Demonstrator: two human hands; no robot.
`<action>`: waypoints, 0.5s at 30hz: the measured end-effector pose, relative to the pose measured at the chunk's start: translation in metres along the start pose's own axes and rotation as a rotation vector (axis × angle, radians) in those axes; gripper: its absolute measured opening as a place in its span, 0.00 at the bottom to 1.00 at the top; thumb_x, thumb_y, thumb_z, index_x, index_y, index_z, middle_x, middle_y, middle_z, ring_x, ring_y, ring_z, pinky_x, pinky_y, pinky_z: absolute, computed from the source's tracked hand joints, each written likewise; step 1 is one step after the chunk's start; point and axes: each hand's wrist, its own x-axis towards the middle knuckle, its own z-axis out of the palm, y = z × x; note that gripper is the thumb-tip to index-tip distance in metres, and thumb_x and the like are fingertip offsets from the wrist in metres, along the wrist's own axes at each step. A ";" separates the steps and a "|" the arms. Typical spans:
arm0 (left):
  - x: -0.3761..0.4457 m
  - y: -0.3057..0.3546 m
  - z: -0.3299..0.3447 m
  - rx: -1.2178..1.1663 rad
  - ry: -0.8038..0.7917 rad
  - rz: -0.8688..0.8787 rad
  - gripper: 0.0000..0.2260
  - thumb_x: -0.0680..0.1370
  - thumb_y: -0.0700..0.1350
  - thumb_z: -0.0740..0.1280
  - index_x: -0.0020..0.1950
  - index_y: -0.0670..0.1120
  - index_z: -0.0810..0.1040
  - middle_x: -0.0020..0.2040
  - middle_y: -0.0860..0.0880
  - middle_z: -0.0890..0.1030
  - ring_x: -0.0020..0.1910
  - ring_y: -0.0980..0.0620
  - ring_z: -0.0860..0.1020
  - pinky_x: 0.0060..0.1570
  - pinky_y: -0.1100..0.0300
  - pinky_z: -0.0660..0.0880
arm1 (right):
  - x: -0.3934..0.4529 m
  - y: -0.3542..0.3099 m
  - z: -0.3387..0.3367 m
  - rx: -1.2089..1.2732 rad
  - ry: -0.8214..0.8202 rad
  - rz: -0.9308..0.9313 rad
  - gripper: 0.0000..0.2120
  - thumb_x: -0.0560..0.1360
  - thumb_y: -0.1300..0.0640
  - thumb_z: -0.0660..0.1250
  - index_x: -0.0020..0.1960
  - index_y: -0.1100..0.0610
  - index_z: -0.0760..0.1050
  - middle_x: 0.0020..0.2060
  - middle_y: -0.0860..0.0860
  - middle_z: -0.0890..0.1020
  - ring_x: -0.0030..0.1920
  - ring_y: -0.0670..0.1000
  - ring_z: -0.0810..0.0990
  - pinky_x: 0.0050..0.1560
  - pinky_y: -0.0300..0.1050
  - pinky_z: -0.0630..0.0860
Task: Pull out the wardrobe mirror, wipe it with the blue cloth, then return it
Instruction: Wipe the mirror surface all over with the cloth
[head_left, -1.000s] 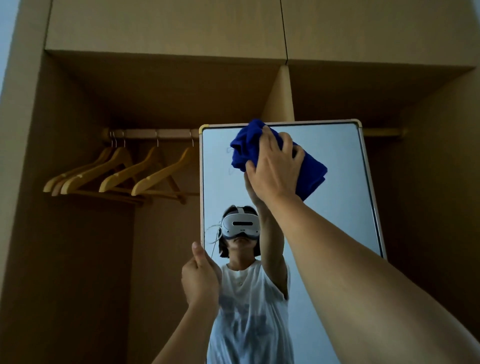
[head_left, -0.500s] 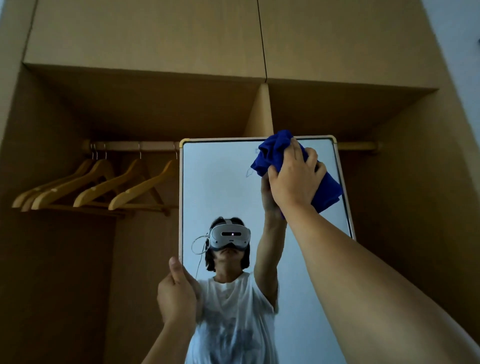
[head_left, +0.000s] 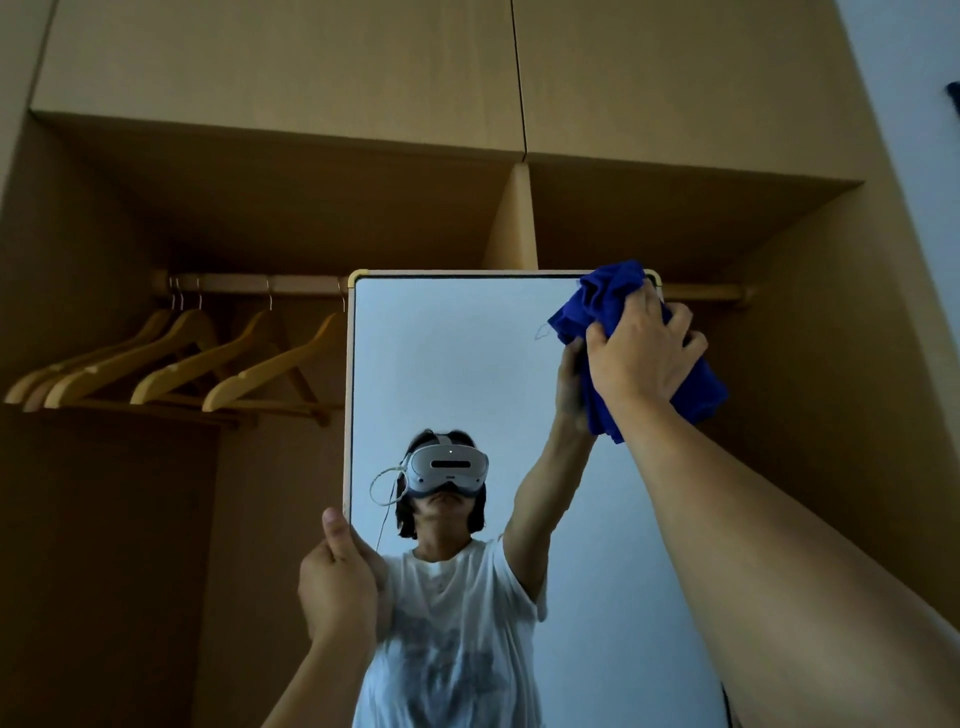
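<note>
The tall wardrobe mirror (head_left: 467, 364), in a pale wooden frame, stands pulled out in front of the open wardrobe and fills the middle of the view. My right hand (head_left: 641, 353) grips the bunched blue cloth (head_left: 602, 306) and presses it against the glass at the mirror's top right corner. My left hand (head_left: 335, 582) holds the mirror's left edge low down, thumb pointing up along the frame. The glass reflects a person in a white T-shirt with a headset and a raised arm.
Several wooden hangers (head_left: 171, 364) hang on the rail (head_left: 249, 285) at the left, close to the mirror's left edge. A vertical divider panel (head_left: 514, 223) rises behind the mirror's top. The wardrobe's right side wall (head_left: 831, 364) stands just beyond the cloth.
My right hand has slid the blue cloth rightward along the top of the glass, from the upper middle to the top right corner. My left hand keeps its hold on the left edge.
</note>
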 end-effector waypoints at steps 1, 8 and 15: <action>-0.001 0.001 0.000 -0.006 0.001 0.000 0.28 0.78 0.63 0.49 0.35 0.43 0.74 0.34 0.42 0.77 0.35 0.44 0.76 0.39 0.52 0.73 | -0.003 0.001 0.000 0.000 0.000 0.013 0.19 0.74 0.48 0.64 0.62 0.54 0.69 0.67 0.50 0.72 0.64 0.58 0.67 0.61 0.58 0.61; -0.005 0.004 -0.003 -0.035 0.008 0.034 0.28 0.79 0.61 0.49 0.33 0.42 0.72 0.32 0.42 0.76 0.32 0.47 0.74 0.31 0.58 0.67 | -0.043 0.011 0.005 -0.011 0.010 0.147 0.24 0.73 0.46 0.65 0.65 0.55 0.67 0.68 0.51 0.71 0.66 0.58 0.66 0.62 0.61 0.61; -0.006 0.005 -0.004 -0.052 -0.015 0.003 0.29 0.79 0.61 0.49 0.34 0.40 0.73 0.32 0.41 0.77 0.32 0.45 0.75 0.33 0.56 0.70 | -0.019 0.014 -0.005 -0.013 -0.039 0.144 0.21 0.74 0.46 0.64 0.63 0.56 0.68 0.66 0.51 0.72 0.65 0.58 0.67 0.62 0.58 0.61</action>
